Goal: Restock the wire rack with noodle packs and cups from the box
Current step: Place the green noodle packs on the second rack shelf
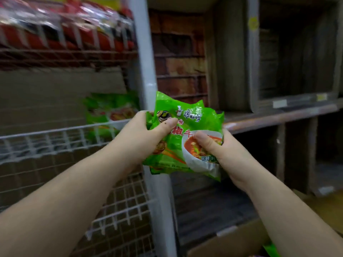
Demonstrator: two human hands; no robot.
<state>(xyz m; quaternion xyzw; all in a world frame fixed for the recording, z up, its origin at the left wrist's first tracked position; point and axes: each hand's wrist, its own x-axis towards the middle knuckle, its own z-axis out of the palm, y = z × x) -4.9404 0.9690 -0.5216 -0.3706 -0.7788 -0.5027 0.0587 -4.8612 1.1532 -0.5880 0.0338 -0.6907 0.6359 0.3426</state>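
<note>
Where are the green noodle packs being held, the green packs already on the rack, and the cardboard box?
held green noodle packs point(187, 127): head view, front wrapper.
green packs on the rack point(109, 110): head view, blurred front.
cardboard box point(228, 236): head view, top edge.

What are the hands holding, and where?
Green noodle packs. The left hand grips their left edge; the right hand pinches the lower right corner.

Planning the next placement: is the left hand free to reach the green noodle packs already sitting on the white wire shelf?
Probably not yet. The left hand grips the green noodle packs together with the right hand. Nothing blocks the way to the shelved green packs behind the white wire shelf rail.
</note>
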